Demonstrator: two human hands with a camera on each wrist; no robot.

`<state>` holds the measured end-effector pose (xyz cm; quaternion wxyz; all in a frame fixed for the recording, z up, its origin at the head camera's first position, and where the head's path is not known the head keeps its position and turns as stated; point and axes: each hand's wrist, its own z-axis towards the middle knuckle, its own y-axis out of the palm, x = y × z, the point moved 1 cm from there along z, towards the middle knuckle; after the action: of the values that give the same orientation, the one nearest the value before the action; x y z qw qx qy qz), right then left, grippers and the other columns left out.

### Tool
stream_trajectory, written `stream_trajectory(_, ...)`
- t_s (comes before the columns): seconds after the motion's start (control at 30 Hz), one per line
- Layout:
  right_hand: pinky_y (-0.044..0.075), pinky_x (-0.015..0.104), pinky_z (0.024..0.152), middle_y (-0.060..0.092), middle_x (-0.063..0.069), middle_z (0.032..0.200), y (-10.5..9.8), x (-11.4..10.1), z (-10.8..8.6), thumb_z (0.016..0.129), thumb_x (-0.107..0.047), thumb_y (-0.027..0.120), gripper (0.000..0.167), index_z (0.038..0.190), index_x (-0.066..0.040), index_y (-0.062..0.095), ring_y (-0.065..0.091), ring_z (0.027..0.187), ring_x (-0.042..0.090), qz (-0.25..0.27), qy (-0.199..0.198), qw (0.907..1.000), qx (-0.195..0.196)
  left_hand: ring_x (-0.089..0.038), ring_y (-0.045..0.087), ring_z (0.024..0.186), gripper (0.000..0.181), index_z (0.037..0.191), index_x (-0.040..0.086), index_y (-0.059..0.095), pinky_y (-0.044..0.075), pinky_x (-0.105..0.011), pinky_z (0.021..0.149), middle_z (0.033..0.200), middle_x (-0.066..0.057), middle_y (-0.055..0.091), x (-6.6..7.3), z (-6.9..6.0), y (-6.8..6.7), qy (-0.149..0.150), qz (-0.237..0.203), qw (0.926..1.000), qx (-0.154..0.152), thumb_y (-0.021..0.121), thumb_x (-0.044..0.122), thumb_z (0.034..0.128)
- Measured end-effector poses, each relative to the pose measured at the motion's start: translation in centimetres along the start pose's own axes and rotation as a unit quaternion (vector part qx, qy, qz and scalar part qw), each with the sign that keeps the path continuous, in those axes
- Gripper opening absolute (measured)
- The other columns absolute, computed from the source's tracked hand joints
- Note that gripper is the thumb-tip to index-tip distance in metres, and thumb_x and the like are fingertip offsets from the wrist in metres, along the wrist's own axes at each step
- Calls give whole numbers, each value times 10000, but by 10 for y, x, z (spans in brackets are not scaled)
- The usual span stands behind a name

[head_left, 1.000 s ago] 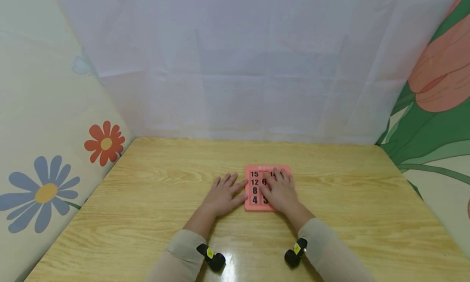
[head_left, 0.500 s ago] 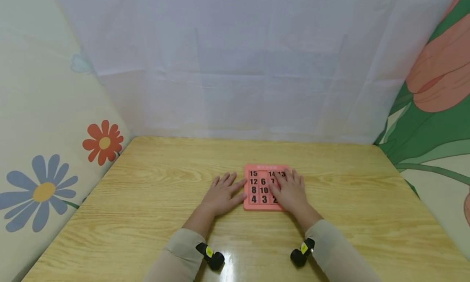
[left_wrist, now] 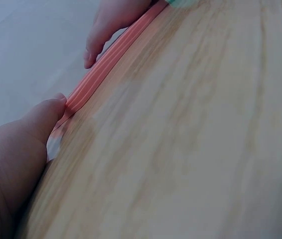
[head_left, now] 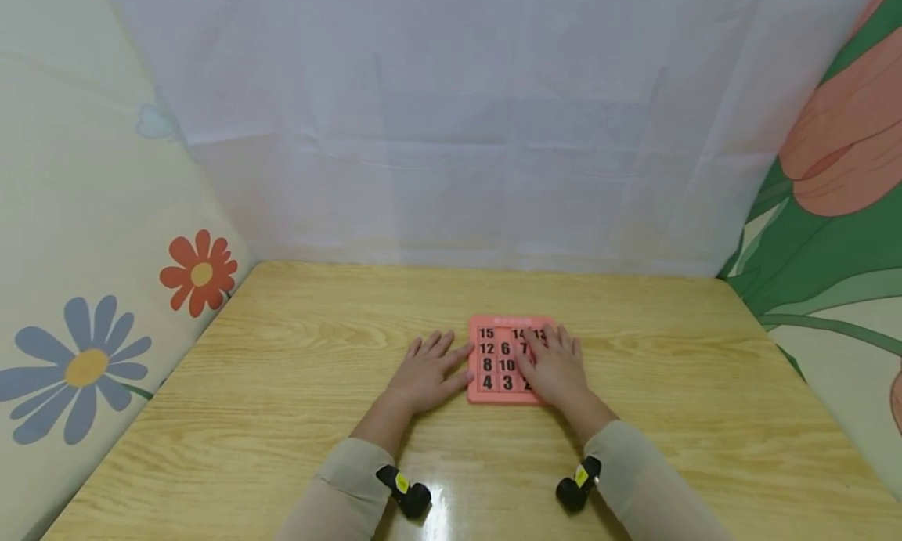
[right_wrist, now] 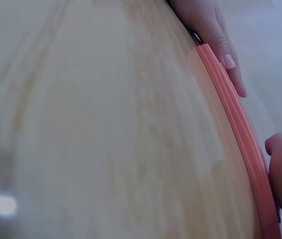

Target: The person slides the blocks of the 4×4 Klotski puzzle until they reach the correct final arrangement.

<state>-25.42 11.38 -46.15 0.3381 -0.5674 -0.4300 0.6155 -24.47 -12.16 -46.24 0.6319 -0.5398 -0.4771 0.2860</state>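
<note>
A pink number slide puzzle (head_left: 506, 358) lies flat on the wooden table in the head view. Its black-numbered tiles include 15, 14 and 12, with a gap in the top row between 15 and 14. My left hand (head_left: 423, 376) rests at the puzzle's left edge, fingers spread, thumb and index finger touching the frame. Over the right-hand columns lies my right hand (head_left: 559, 373), its fingertips on the upper tiles near 14 and 13, hiding several others. Both wrist views show the puzzle's pink side (right_wrist: 240, 127) edge-on; the left thumb (left_wrist: 51, 114) meets its corner.
The wooden table (head_left: 296, 330) extends around the puzzle on all sides. A white cloth (head_left: 451, 134) hangs along the back edge. Flower-printed panels stand at left and right. A small black camera (head_left: 412, 498) is strapped to each wrist.
My right hand has shifted right across the puzzle, uncovering the top-row gap and more tiles, then edged slightly left along with the 14 tile. The left hand has stayed in place.
</note>
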Motion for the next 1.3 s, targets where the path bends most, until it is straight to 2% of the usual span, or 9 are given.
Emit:
stream_trajectory(0.6, 18, 619, 1219, 229, 187, 1618, 5, -16, 3, 1009, -491, 411, 591, 1501, -162, 418, 94, 1513, 416, 33, -141, 9999, 8, -323, 107, 1532, 604, 1539, 318, 310, 35, -543, 1245, 1643, -90, 188, -3, 2, 2, -3, 51, 10000, 12, 373, 585, 1001)
stream_trajectory(0.8, 20, 611, 1222, 221, 170, 1624, 6, -18, 3, 1012, -515, 393, 582, 1503, -201, 418, 84, 1517, 410, 25, -144, 9999, -26, -331, 120, 1529, 599, 1535, 310, 327, 45, -548, 1244, 1638, -103, 203, -3, 1, 1, 26, 39, 10000, 38, 377, 580, 1002)
stream_trajectory(1.1, 21, 616, 1221, 214, 176, 1625, 5, -20, 3, 1013, -513, 398, 578, 1500, -203, 422, 77, 1517, 411, 41, -129, 9999, -46, -326, 122, 1530, 606, 1534, 314, 325, 44, -543, 1245, 1640, -94, 199, -3, 0, 1, -4, -11, 10000, 33, 376, 591, 998)
stream_trajectory(1.3, 42, 620, 1219, 225, 193, 1617, 3, -12, 1, 1014, -481, 423, 568, 1492, -176, 434, 98, 1507, 434, 149, -150, 9997, 126, -328, 124, 1529, 602, 1532, 311, 334, 46, -545, 1245, 1639, -98, 202, -3, 0, 2, 24, 2, 10000, 62, 375, 587, 999)
